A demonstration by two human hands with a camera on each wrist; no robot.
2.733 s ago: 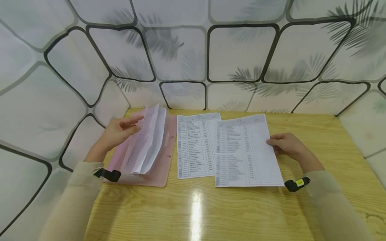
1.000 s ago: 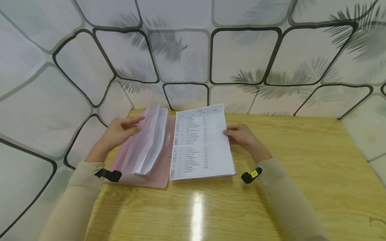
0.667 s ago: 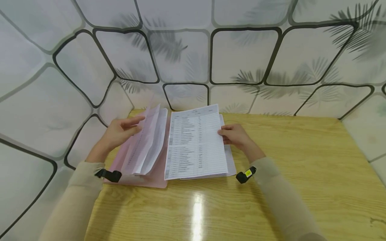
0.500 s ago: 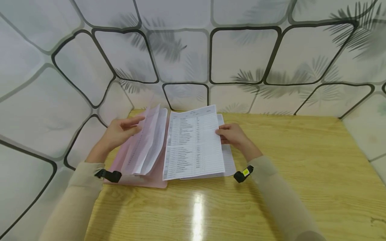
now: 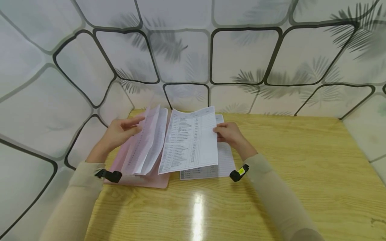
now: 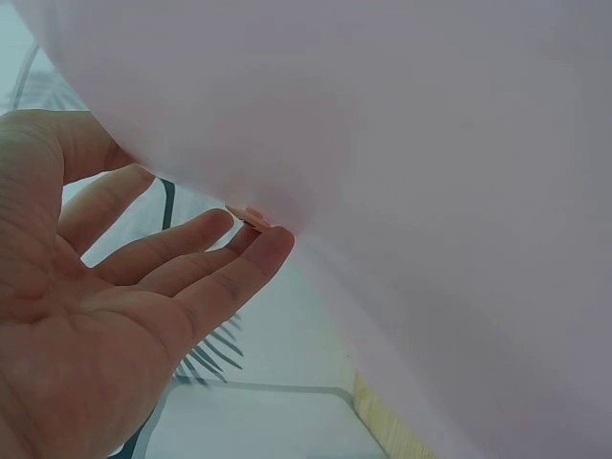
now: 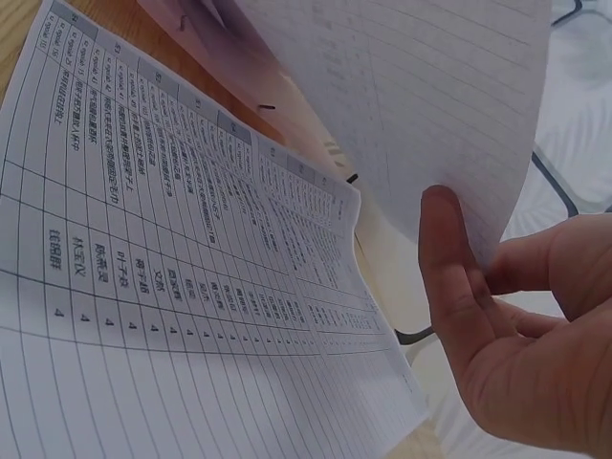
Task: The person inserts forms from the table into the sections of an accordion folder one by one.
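My left hand (image 5: 117,136) holds up the pages (image 5: 147,147) of a pink folder (image 5: 155,182), which lies open at the left. In the left wrist view, the pink cover (image 6: 411,191) hides the thumb and index fingertips. Thumb and fingers of my right hand (image 5: 231,136) pinch the right edge of a printed sheet (image 5: 190,144). This sheet bends and tilts, its left side over the folder's right part. Beneath it a second printed sheet (image 5: 227,159) lies flat on the table. Dark prongs (image 7: 266,106) stick out of the folder in the right wrist view.
The wooden table (image 5: 289,174) extends to the right and in front. A patterned wall (image 5: 235,53) rises directly behind it, and another wall (image 5: 39,103) closes off the left side.
My right hand has brought its sheet left from the right side, across the flat sheet and over the folder's edge. That sheet now lifts and bends more. My left hand stays put.
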